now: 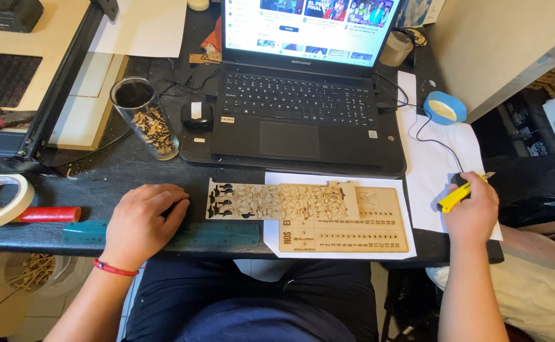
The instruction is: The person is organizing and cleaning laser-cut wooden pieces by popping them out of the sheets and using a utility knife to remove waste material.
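- The thin, pale laser-cut plywood sheet, riddled with small cut-out shapes, lies flat on the dark worktop in front of the open black laptop, overlapping a second engraved plywood board with rows of numerals.
- Many of its small pieces look already gone at the left end, leaving dark holes; the rest sit in their outlines.
- The left hand rests palm down just left of the sheet, fingers curled near its edge, its grip holding nothing that I can see.
- The right hand is well off to the right, its grip clenched around a yellow utility knife over white paper.
- The step in hand looks like freeing pieces from the sheet; a next move would call for bringing the knife over while the left hand steadies the wood.
- Nearby stand a clear jar of wooden cut-outs, a teal plastic ruler and a roll of blue tape.
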